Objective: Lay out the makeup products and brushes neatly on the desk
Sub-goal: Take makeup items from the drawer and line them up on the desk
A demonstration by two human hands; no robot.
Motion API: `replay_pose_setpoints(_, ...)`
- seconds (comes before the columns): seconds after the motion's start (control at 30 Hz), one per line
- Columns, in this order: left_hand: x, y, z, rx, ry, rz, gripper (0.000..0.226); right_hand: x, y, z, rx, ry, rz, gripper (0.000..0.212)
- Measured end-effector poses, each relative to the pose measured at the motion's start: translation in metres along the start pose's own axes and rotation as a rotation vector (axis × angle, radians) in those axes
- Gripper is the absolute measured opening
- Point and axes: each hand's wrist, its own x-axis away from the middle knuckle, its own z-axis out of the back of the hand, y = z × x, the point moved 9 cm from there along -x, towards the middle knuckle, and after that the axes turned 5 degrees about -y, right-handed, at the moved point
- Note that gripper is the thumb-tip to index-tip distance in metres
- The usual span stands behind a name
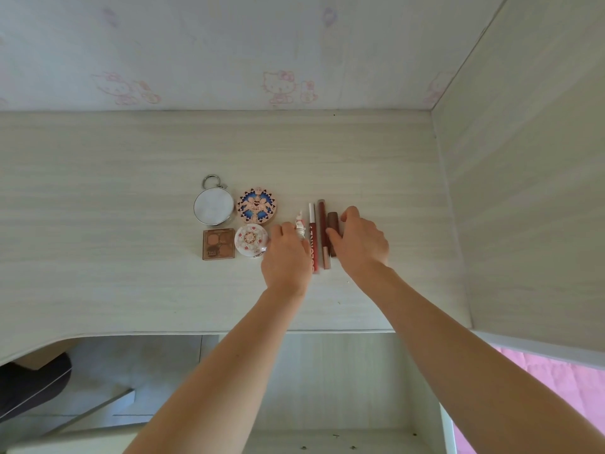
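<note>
The left hand (288,253) covers the lower part of a small white figure-topped tube (299,224) and part of the red lip gloss tube (312,235), so the tube's printed lettering cannot be read in full. The right hand (361,242) hides the right side of the short brown tube (333,221); whether its fingertips touch it is unclear. A dark object (29,388) at lower left is cut off by the frame edge and unidentifiable.
</note>
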Motion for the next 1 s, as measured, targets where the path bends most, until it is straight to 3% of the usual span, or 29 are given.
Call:
replay_pose_setpoints(0.33,0.011,-0.001,0.004,-0.023,0.001,-0.045,0.019,0.012,0.001,0.002,-0.023,-0.002,0.047,0.027)
replay_pose_setpoints(0.53,0.042,-0.003,0.022,-0.063,0.001,-0.12,0.025,0.043,-0.002,0.004,-0.06,0.072,0.165,0.027)
replay_pose_setpoints(0.8,0.103,-0.016,0.036,-0.09,0.028,-0.313,0.045,0.112,-0.003,-0.016,-0.081,0.056,0.301,0.038)
replay_pose_setpoints(1.0,0.16,-0.038,0.019,-0.206,0.026,-0.509,0.044,0.171,0.008,-0.039,-0.078,0.089,0.376,0.037)
